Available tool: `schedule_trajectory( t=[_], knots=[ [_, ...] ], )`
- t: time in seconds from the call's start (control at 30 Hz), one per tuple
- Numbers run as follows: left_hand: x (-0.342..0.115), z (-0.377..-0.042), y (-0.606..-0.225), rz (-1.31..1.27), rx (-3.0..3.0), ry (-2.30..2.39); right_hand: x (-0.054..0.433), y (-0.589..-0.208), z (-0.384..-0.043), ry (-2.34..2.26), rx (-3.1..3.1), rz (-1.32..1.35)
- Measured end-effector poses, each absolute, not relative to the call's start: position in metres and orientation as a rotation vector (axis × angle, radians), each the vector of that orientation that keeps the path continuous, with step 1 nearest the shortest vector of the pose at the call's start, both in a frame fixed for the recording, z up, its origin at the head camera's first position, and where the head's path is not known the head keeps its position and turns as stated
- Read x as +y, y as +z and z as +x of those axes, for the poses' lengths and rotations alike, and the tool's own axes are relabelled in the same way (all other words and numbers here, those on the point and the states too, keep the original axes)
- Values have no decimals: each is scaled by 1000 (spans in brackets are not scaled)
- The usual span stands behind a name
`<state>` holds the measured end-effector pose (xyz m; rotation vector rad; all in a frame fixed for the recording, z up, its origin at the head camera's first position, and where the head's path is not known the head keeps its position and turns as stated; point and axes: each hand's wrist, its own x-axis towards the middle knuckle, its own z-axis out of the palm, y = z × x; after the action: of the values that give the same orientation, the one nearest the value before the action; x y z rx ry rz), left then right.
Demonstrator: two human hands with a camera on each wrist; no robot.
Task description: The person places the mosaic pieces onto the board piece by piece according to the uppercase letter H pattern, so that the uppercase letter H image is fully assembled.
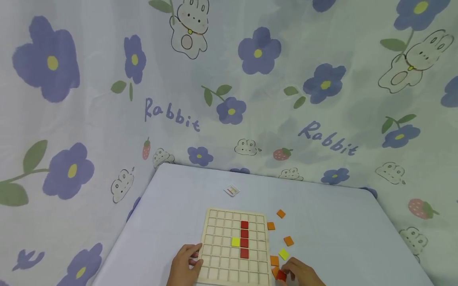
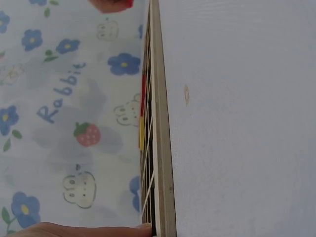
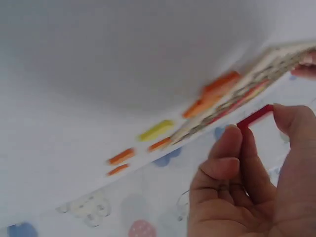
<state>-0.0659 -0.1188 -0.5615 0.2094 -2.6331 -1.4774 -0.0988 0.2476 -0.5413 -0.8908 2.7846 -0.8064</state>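
A pale wooden grid board (image 1: 223, 262) lies at the table's front. One column holds several red tiles (image 1: 244, 233), with a yellow tile (image 1: 235, 242) beside them. At the board's left edge, my left hand (image 1: 184, 264) grips the rim with bent fingers; one fingertip (image 2: 144, 226) lies on the rim in the left wrist view. My right hand (image 1: 300, 272) is by the lower right corner. Between thumb and fingertips it pinches a red square tile (image 3: 255, 116), seen edge-on in the right wrist view. An orange tile (image 1: 275, 271) partly shows behind that tile in the head view.
Right of the board lie several loose orange tiles (image 1: 288, 241) and one yellow tile (image 1: 284, 254). A small card (image 1: 231, 190) printed with a coloured grid lies beyond the board. Patterned cloth (image 1: 264, 91) hangs behind the white table (image 1: 332, 222).
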Motion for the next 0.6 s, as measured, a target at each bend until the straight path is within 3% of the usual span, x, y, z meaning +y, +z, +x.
schedule_trajectory(
  t=[0.17,0.6],
  knots=[
    [-120,-66,-562,220,-2620,-1494,203,-534,-121,-889,2732,-1210],
    [-120,-66,-566,199,-2625,-1516,159,-543,-129,-524,2788,-1440]
  ],
)
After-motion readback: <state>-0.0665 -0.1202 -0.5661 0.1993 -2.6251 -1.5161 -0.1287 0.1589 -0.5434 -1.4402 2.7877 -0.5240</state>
